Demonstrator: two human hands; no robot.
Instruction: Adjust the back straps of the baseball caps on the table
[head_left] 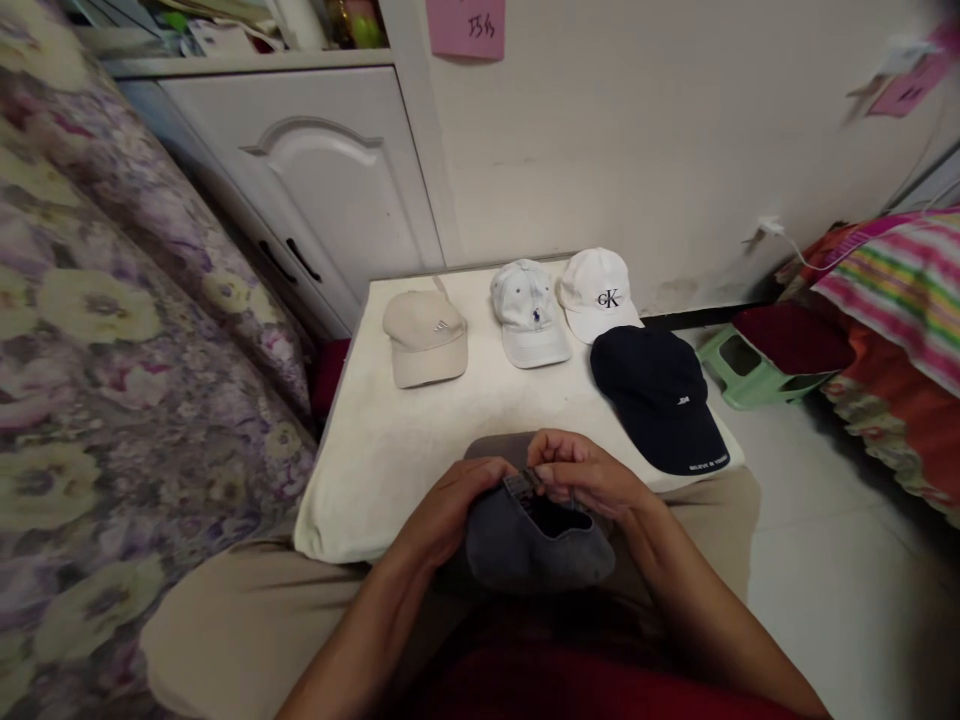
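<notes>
A dark grey baseball cap (536,560) is held between both hands at the near edge of the table, its back opening facing up and its brim pointing away. My left hand (461,500) grips the cap's left side, thumb near the strap end. Fingers of my right hand (574,470) pinch the adjusting strap (523,484) by its buckle. Beyond them lie a beige cap (426,335), a pale blue cap (527,312) with a small embroidered figure, a white cap (598,290) lettered CK, and a navy cap (656,390) at the right.
The caps rest on a low table with a cream cloth (367,450). A floral curtain (150,330) hangs at the left, beside a white cabinet (315,180). To the right stand a green stool (739,375) with a dark red top and a bed with striped covers (907,280).
</notes>
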